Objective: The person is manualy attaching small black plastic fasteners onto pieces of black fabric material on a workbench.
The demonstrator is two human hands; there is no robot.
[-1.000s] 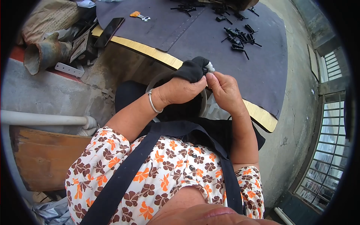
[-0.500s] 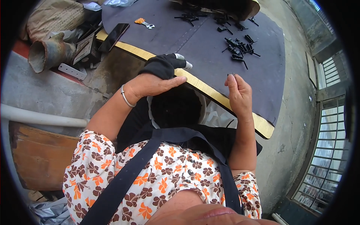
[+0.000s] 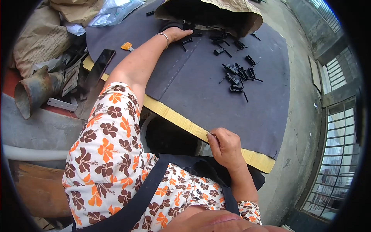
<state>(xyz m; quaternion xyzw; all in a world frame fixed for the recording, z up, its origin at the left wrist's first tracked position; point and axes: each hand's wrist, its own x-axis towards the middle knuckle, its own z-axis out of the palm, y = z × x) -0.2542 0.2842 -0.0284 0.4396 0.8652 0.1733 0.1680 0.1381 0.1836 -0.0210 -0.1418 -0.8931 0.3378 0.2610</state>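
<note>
My left arm stretches far across the table. My left hand [image 3: 174, 34], in a black partial glove, is at several small black clip-like parts [image 3: 187, 41] near the mouth of a brown paper bag [image 3: 247, 17]. Its thumb points right; the gloved fingers blend into the dark behind them, so their grip is hidden. Close to my body, my right hand [image 3: 227, 149] is closed above the table's yellow front edge [image 3: 174, 119], thumb pressed to the fingers. Whatever it holds is too small to name. A pile of black parts with thin rods [image 3: 239, 73] lies right of centre.
A phone [image 3: 103, 62] and an orange-handled wrench [image 3: 126, 46] lie at the table's left. Beyond that edge are a rusty pipe piece [image 3: 33, 91], a perforated metal bracket [image 3: 62, 104] and bags. Below the front edge stands a bucket [image 3: 170, 135] with dark contents.
My left hand has moved from the front edge far forward to the parts by the bag. My right hand has come lower and nearer my body, still closed. The view has shifted.
</note>
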